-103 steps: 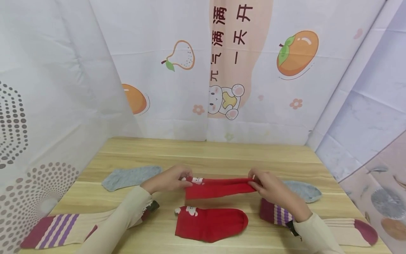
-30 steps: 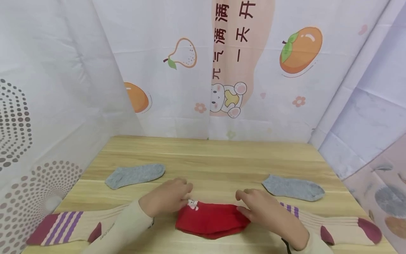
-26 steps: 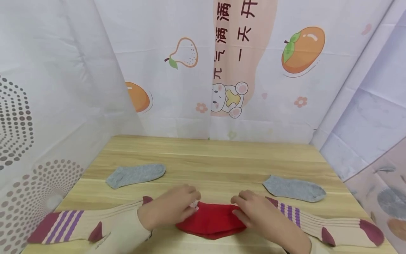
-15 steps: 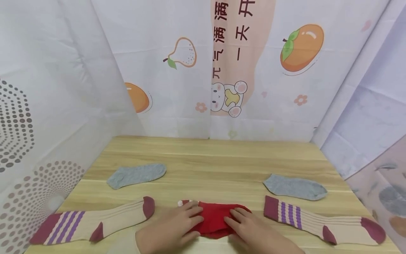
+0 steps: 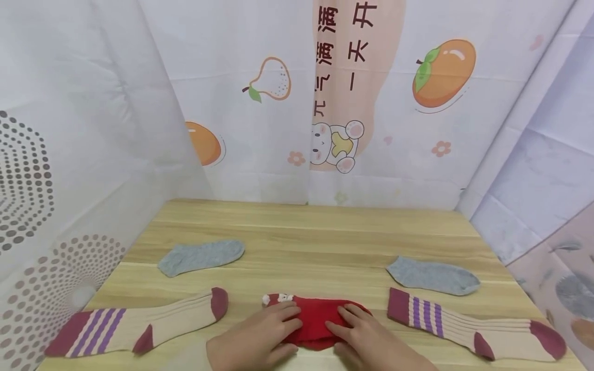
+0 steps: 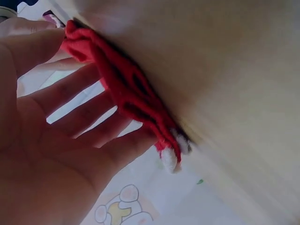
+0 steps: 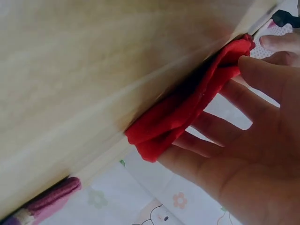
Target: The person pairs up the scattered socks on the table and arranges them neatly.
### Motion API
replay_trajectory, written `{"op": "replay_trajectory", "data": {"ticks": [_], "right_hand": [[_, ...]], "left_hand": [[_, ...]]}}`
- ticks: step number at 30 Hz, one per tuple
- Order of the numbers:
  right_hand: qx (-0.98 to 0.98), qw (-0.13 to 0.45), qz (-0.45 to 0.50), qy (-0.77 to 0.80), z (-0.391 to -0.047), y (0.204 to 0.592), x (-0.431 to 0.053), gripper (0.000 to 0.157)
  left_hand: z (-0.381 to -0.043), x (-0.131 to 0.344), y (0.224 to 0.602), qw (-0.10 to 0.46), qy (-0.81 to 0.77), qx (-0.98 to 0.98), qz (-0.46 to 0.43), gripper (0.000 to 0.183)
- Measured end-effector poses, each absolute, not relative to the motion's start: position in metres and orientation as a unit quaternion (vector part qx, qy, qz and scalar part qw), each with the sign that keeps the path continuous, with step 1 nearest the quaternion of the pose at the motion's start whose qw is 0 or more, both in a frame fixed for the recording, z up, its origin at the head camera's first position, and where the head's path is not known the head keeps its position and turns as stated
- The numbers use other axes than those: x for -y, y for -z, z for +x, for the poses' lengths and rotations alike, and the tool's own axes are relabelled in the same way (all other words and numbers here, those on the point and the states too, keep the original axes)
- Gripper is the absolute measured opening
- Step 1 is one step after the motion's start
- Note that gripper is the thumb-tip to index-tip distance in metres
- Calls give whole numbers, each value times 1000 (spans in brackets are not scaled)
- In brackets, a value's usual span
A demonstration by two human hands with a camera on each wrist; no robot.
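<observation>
Two red socks [image 5: 317,317] with white bear figures at the cuff lie stacked at the table's front middle. My left hand [image 5: 257,335] rests on the cuff end with fairly straight, spread fingers. On the toe end, my right hand [image 5: 371,337] rests the same way. Both wrist views show the fingertips against the upper side of the red fabric, with the layers lying close over the table. Part of the white pattern is hidden under the left fingers.
Grey ankle socks lie farther back, one at left [image 5: 201,256] and one at right [image 5: 431,275]. Long cream socks with maroon ends and purple stripes flank the hands, at left [image 5: 171,322] and right [image 5: 506,335]. Printed white curtains [image 5: 223,180] enclose the wooden table [image 5: 301,232].
The upper red sock, earlier held stretched between both hands, has come down onto the other one. Both hands have let go of its ends, moved inward and flattened on the stack.
</observation>
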State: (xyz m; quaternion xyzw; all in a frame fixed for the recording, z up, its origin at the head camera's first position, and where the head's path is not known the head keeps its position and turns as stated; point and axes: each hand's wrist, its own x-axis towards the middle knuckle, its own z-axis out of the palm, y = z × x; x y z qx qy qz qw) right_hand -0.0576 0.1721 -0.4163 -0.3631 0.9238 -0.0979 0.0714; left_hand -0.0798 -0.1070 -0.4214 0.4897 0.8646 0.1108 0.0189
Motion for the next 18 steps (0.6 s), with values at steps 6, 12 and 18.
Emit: {"op": "replay_trajectory", "data": {"ticks": [6,12,18], "right_hand": [[-927,83,-344,122,-59,414,-172,42],[-930,98,-329,130,-60,412,-170,41],[-934,108,-316,130,-61,410,-170,42]], "left_hand": [[-78,104,424,-2,-87,-868,490,37],[-77,104,424,-1,-83,-871,485,35],[-79,101,421,51,-103,-880,460,38]]}}
